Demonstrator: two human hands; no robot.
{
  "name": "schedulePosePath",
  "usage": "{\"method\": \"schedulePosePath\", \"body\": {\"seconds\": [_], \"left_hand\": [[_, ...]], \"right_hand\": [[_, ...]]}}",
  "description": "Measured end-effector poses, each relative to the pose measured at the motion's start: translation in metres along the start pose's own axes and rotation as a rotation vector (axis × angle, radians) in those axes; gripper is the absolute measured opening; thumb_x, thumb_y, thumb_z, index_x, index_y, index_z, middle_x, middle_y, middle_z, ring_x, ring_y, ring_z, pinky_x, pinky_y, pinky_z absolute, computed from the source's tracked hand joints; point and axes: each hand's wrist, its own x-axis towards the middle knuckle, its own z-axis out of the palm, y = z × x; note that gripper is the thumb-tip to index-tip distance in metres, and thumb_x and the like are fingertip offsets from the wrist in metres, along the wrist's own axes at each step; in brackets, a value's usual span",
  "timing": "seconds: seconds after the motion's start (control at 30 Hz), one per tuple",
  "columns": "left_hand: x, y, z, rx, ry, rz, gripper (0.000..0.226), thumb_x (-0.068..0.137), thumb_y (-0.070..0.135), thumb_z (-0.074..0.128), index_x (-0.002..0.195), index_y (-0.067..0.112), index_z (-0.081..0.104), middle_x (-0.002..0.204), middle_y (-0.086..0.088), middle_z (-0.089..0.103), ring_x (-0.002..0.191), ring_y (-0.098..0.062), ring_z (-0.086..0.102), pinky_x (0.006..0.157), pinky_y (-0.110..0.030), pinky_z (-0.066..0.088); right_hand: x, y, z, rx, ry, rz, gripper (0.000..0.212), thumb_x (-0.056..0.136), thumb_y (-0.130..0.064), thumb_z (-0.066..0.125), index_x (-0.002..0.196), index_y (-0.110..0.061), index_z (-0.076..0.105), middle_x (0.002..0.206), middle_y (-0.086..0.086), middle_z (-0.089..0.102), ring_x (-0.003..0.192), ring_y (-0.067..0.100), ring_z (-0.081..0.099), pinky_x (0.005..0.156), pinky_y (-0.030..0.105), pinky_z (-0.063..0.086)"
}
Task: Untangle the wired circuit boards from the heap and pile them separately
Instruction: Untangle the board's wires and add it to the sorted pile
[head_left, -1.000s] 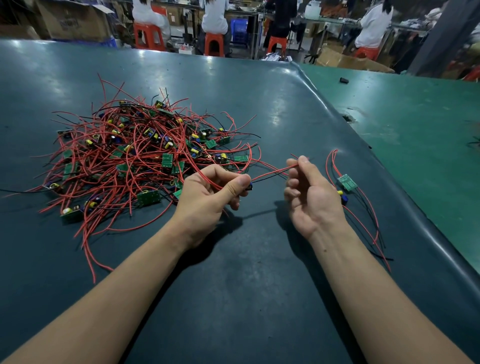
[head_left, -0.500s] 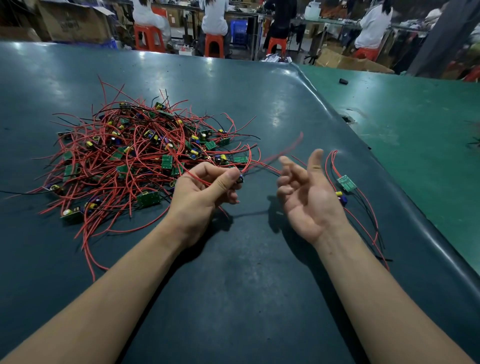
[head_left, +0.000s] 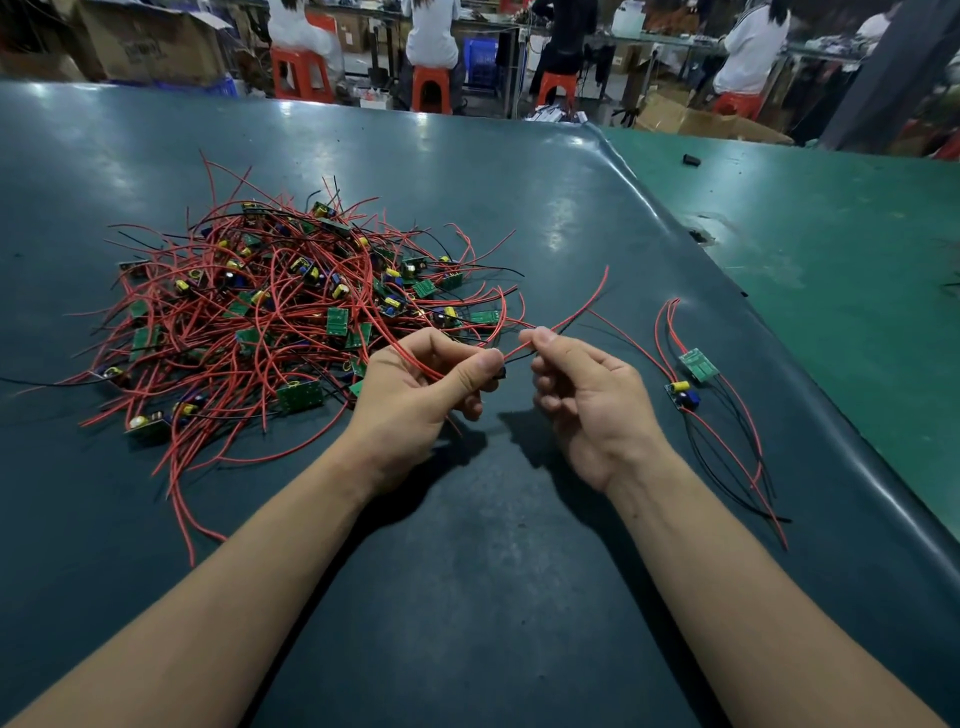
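Pinching red wires (head_left: 566, 321) just right of the heap (head_left: 270, 312), my left hand (head_left: 415, 395) curls around one board's leads while my right hand (head_left: 587, 400) nips their free ends; two separated boards (head_left: 691, 376) lie farther right of the heap.

We see both bare forearms reach forward, hands close together. The left hand (head_left: 415, 387) curls, its thumb pressed toward the forefinger in a pinching grip. The right hand (head_left: 582, 395), palm turned left, pinches likewise with fingers curled.
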Motion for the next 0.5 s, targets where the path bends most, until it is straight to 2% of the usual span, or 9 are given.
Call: {"method": "schedulePosePath", "body": {"seconds": [0.13,0.33,0.5], "left_hand": [[0.0,0.0,-0.001,-0.039,-0.009,-0.006,0.019,0.072,0.015,0.074,0.076,0.002,0.059,0.071,-0.007,0.071,0.059,-0.015,0.062,0.051,-0.022,0.05],[-0.001,0.001,-0.002,-0.068,-0.034,0.006,0.021,0.073,0.012,0.073,0.076,-0.002,0.057,0.07,-0.009,0.071,0.052,-0.011,0.059,0.05,-0.021,0.048],[0.0,0.002,-0.006,-0.098,-0.036,0.031,0.013,0.071,0.016,0.075,0.069,0.011,0.063,0.072,-0.007,0.071,0.058,-0.015,0.063,0.051,-0.022,0.049]], "right_hand": [[0.005,-0.008,-0.006,0.111,0.094,-0.018,0.013,0.09,-0.009,0.064,0.079,-0.006,0.072,0.056,-0.006,0.056,0.046,0.002,0.043,0.039,0.012,0.03],[0.012,-0.02,-0.019,0.284,0.207,-0.01,0.014,0.091,-0.007,0.062,0.078,-0.007,0.068,0.054,-0.005,0.054,0.042,0.002,0.044,0.037,0.011,0.029],[0.016,-0.025,-0.025,0.342,0.248,-0.024,0.015,0.092,-0.009,0.061,0.078,-0.008,0.067,0.055,-0.005,0.055,0.043,0.002,0.045,0.037,0.011,0.029]]}}
